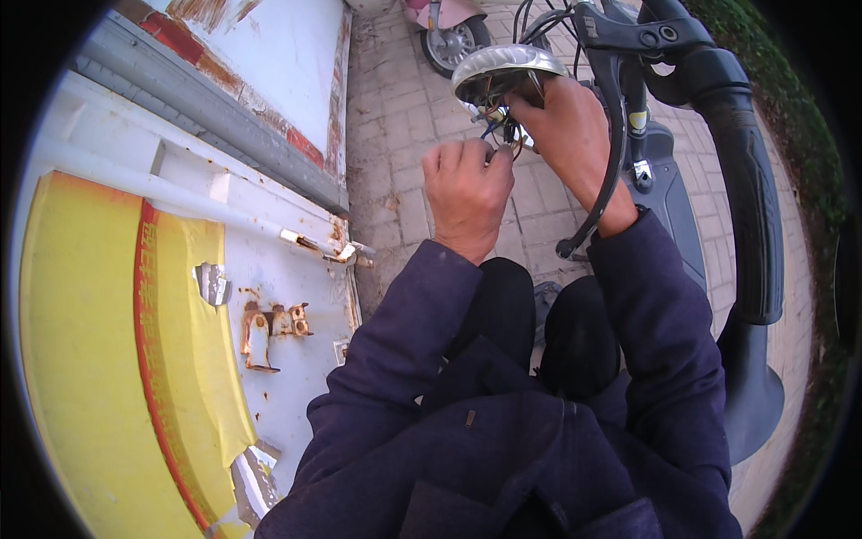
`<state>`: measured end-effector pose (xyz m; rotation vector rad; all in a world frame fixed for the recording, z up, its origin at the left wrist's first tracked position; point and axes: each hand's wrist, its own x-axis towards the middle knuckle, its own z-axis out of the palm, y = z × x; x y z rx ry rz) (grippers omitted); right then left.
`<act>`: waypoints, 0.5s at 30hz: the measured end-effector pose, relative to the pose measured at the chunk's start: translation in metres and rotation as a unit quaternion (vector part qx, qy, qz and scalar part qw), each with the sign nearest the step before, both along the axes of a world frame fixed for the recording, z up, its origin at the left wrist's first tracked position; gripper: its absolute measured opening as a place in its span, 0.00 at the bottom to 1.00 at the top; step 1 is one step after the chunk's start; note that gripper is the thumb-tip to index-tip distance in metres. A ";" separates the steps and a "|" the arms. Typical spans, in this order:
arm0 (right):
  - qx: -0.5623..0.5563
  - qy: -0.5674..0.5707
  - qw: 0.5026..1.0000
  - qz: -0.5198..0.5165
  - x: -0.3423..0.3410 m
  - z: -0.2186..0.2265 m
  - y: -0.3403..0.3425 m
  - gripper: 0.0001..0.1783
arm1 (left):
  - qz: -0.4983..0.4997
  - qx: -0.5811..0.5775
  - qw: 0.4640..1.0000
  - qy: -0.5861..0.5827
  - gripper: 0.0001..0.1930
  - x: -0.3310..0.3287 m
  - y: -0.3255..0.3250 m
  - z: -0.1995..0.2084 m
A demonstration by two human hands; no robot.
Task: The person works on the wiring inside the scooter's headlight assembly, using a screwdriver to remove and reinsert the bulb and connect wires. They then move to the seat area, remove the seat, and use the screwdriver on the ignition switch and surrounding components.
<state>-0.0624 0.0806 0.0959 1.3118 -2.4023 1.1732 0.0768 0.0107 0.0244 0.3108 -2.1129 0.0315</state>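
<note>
A round silver headlight shell (508, 61) hangs at the front of the scooter, its hollow back toward me and loose coloured wires (490, 108) spilling from it. My left hand (469, 196) is closed below the shell, thumb and forefinger pinched on the lower ends of the wires. My right hand (575, 135) reaches up to the shell's back from the right. Its thumb and fingers are bent in among the wires at the opening; the fingertips are partly hidden, and what they grip cannot be made out.
Close on the right stand the scooter's handlebar grip (745, 198), brake lever (612, 135) and dark body (678, 189). A rusty white metal door (269, 269) with a yellow sheet (90, 341) lines the left. A pink scooter (453, 27) is parked beyond, on brick paving (386, 144).
</note>
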 end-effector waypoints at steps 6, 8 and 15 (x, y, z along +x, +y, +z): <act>-0.092 -0.392 0.902 0.156 -0.002 0.006 0.002 0.11 | 0.023 -0.010 1.000 0.018 0.10 -0.004 0.007 -0.002; -0.096 -0.395 0.897 0.172 0.000 0.005 0.002 0.13 | 0.021 -0.013 0.999 0.024 0.08 -0.007 0.010 -0.003; 0.002 -0.097 0.994 0.055 0.001 0.002 -0.005 0.22 | 0.022 -0.027 0.999 0.010 0.04 -0.016 0.014 -0.007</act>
